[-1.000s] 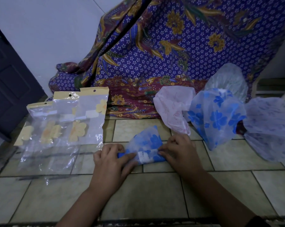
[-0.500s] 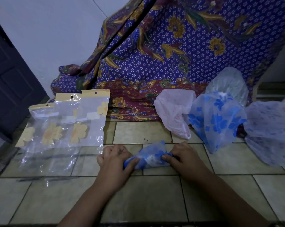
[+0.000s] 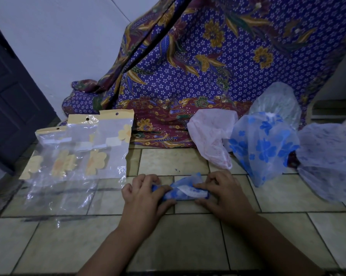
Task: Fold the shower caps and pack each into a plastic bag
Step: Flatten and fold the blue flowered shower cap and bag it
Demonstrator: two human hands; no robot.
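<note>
Now both hands' fingers, left hand (image 3: 146, 198) and right hand (image 3: 222, 196), pinch the folded shower cap (image 3: 183, 191) (long axis left-right).

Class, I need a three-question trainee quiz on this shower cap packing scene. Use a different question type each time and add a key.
1. True or false: the left hand and the right hand both grip the folded blue cap.
2. The clear plastic bags lie: A) left of the hands, B) right of the hands, C) under the folded blue cap.
3. Fill in: the unfolded cap just left of the big blue-flowered cap is ____.

Key: 1 true; 2 A; 3 pink, the pink cap.
</note>
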